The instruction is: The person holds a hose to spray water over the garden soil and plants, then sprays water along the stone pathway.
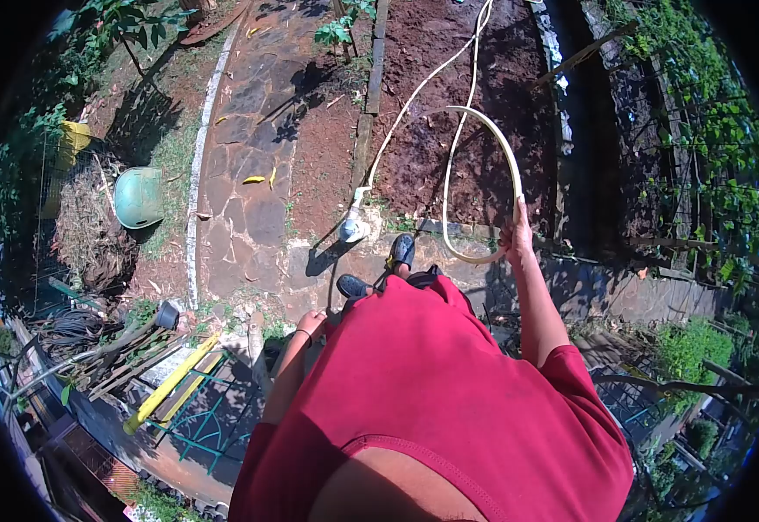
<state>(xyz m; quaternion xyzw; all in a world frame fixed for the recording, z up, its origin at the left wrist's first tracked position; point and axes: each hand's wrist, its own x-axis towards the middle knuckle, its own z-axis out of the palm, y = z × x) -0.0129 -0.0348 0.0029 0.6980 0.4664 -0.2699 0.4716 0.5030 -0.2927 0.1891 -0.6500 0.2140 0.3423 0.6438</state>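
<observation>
My right hand [517, 237] is closed around a pale cream hose [508, 157], which arcs up from the hand, and a loop of it hangs down to the left. More hose runs over the dark soil bed to a white and blue fitting [354, 228] on the paving, left of my shoes. My left hand [313, 324] is low beside the red shirt, with its fingers curled in; whether anything small is in it I cannot make out.
A stone path [244, 174] runs up the left, with a pale kerb [201, 157] along it. Farther left lies a green wheelbarrow-like tub [138, 197]. Yellow-painted bars [170, 383] and sticks are at the lower left. Climbing plants [718, 130] stand at the right.
</observation>
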